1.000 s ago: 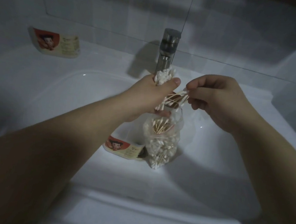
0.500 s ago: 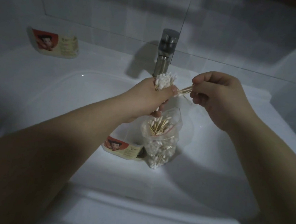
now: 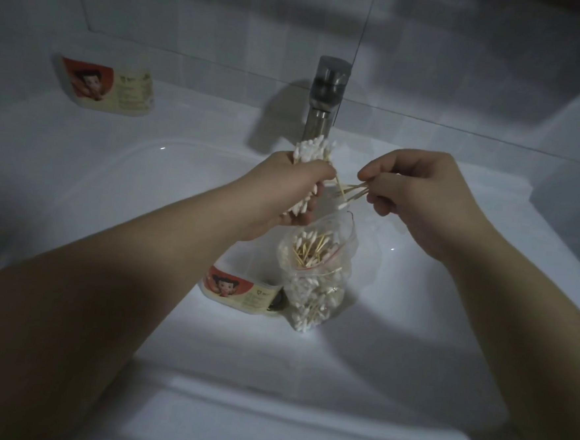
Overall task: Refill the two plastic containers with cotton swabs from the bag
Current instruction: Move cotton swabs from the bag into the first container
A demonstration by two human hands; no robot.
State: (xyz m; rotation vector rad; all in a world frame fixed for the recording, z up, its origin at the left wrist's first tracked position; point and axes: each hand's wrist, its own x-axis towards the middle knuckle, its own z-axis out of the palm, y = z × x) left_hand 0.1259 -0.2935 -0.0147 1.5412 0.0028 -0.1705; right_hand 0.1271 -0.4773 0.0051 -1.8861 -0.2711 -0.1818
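Note:
My left hand (image 3: 288, 194) grips a thick bundle of cotton swabs (image 3: 72, 136) upright over the sink, white tips sticking out above and below the fist. My right hand (image 3: 417, 194) pinches a few more swabs (image 3: 350, 191) by their wooden sticks, just right of the bundle. Below them a clear plastic bag (image 3: 315, 273) of swabs stands open in the basin. One labelled plastic container (image 3: 239, 290) lies in the basin against the bag's left side. A second labelled container (image 3: 107, 85) sits on the counter at the far left.
The white sink basin (image 3: 412, 314) fills the middle of the view, with a steel faucet (image 3: 326, 98) behind my hands. A tiled wall rises at the back. The scene is dim.
My right hand has drawn a few swabs sideways to the right, away from the bundle in my left hand. The bundle stayed upright over the bag.

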